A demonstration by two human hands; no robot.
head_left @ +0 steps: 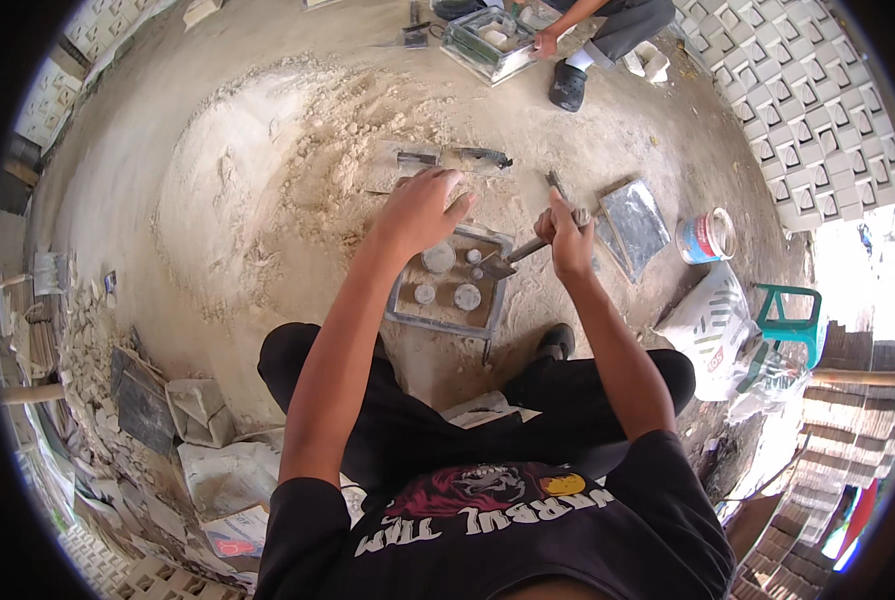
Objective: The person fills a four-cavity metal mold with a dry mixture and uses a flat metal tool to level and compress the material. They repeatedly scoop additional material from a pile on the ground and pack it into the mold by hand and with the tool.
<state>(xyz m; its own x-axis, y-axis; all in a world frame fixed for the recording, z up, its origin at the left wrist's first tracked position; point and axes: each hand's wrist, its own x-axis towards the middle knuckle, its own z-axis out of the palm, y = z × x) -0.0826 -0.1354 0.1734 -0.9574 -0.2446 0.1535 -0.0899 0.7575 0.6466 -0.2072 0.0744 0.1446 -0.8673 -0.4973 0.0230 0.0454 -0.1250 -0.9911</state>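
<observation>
My right hand (565, 238) is closed round a trowel (528, 250), whose metal blade points left over a shallow rectangular frame (444, 326). Sandy material fills the frame, with several pale round discs (467, 296) set in it. My left hand (418, 212) hovers at the frame's far left corner, thumb and fingers apart, with nothing visible in it. Just beyond that hand, a dark flat bar (418, 158) and a dark-handled tool (484, 156) lie on the sandy ground.
Loose sand (268, 150) is heaped at the far left. On the right are a grey flat board (636, 228), a bucket (706, 237), a white sack (710, 325) and a green stool (790, 318). Another person's hand (546, 44) touches a second frame (488, 44). Patterned blocks (798, 110) are stacked behind.
</observation>
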